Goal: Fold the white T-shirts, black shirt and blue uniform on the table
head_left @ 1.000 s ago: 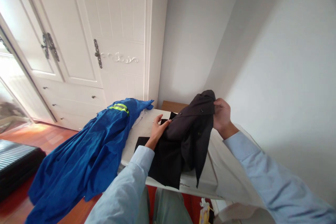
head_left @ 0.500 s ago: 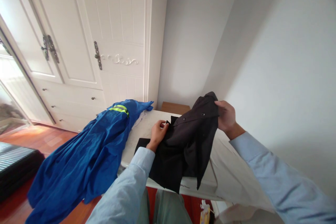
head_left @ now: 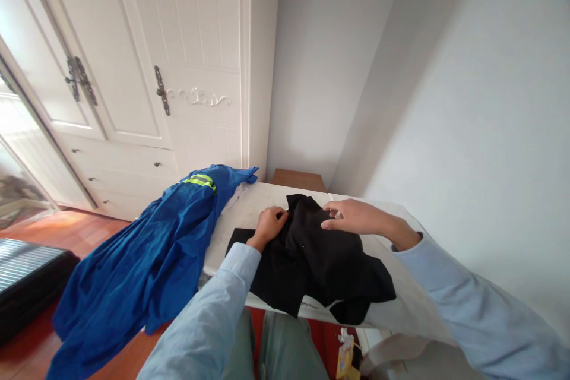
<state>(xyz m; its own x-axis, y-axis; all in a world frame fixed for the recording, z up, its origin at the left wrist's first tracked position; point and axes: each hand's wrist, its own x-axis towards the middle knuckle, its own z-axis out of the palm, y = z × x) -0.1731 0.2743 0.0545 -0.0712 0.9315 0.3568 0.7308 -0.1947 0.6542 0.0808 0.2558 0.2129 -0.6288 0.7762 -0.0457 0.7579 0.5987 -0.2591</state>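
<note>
A black shirt (head_left: 329,261) lies rumpled on the white tabletop (head_left: 267,199), its lower parts hanging over the front edge. My left hand (head_left: 269,224) pinches the cloth at the shirt's left side, near the top. Just above the upper right part of the shirt is my right hand (head_left: 350,217), thumb and fingers apart with a gap between them. Whether its fingertips brush the cloth is hard to make out.
Left of the shirt, a blue garment (head_left: 155,255) with a yellow-green reflective band drapes off the table toward the floor. A white wardrobe (head_left: 200,41) stands behind. A dark ribbed case (head_left: 31,279) is at lower left, and a wall (head_left: 467,101) rises on the right.
My right hand has let go of the shirt's raised right part and moved left and down. That part has dropped onto the table. My left hand stays at about the same spot.
</note>
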